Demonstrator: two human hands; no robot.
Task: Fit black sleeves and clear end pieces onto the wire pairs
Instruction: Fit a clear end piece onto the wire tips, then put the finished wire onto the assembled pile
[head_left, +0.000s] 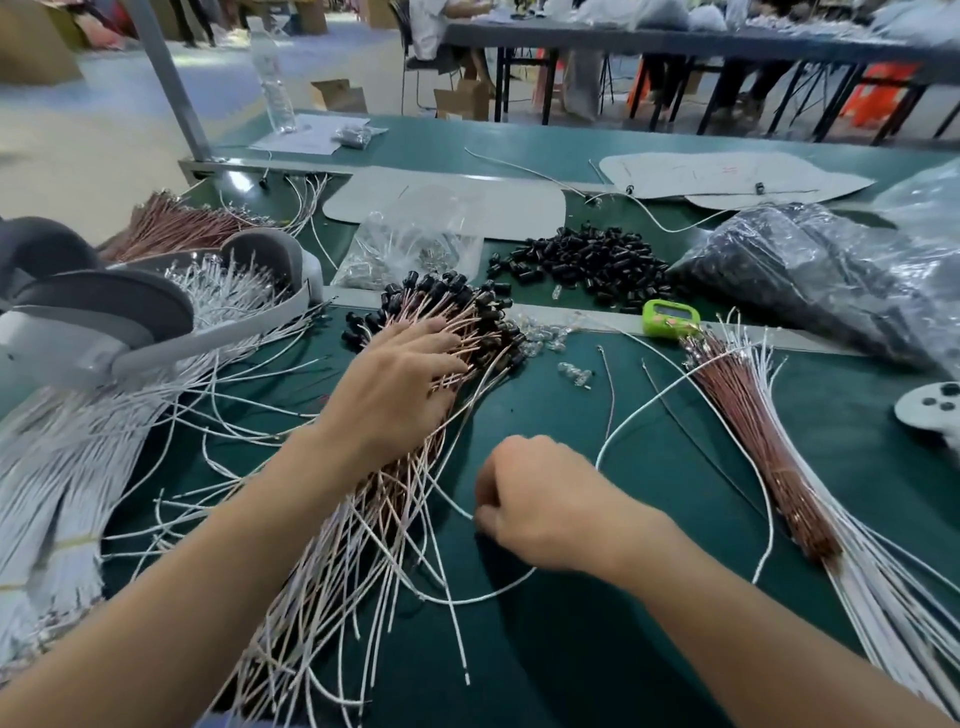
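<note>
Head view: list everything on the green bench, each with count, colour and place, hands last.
finished wires: one pile, brown-white, black-capped, centre
black sleeves: one loose heap, black, behind the pile
clear end pieces: a scatter, clear, right of the pile
wire bundle: one, brown-white, right
green device: one, green, behind that bundle
headset: one, grey-white, left
left hand: one, rests flat on the finished wires
right hand: one, pinches a white wire
</note>
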